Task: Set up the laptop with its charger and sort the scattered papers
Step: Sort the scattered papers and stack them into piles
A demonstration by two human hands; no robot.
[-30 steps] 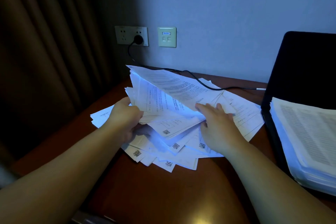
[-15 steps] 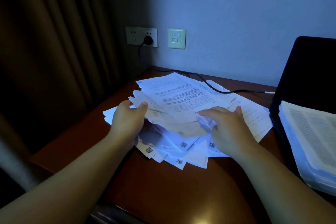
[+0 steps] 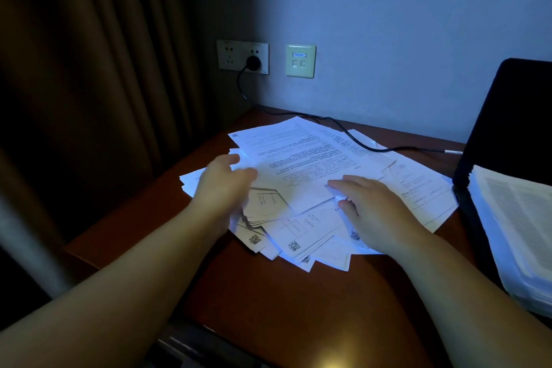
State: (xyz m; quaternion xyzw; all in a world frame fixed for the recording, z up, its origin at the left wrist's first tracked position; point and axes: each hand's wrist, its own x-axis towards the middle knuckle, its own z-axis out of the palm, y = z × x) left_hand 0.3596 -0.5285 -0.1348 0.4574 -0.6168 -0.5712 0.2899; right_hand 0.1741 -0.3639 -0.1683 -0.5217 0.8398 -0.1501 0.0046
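Observation:
A loose heap of white printed papers (image 3: 304,164) lies on the brown desk (image 3: 283,305). My left hand (image 3: 222,188) hovers blurred over the heap's left edge, fingers relaxed, holding nothing. My right hand (image 3: 373,206) rests flat on the sheets to the right, with its thumb at the edge of a sheet. The open black laptop (image 3: 507,119) stands at the right with a thick stack of pages (image 3: 516,227) lying on its keyboard. A black charger cable (image 3: 352,137) runs from a plug (image 3: 253,62) in the wall socket across the papers toward the laptop.
A dark brown curtain (image 3: 89,98) hangs at the left, close to the desk's left edge. A double wall socket (image 3: 230,57) and a small network plate (image 3: 300,60) sit on the blue wall behind the desk. Bare desk surface lies in front of the heap.
The raised sheets have been laid down flat on the heap. My left hand has let go of the paper edge and opened; my right hand has flattened onto the pile.

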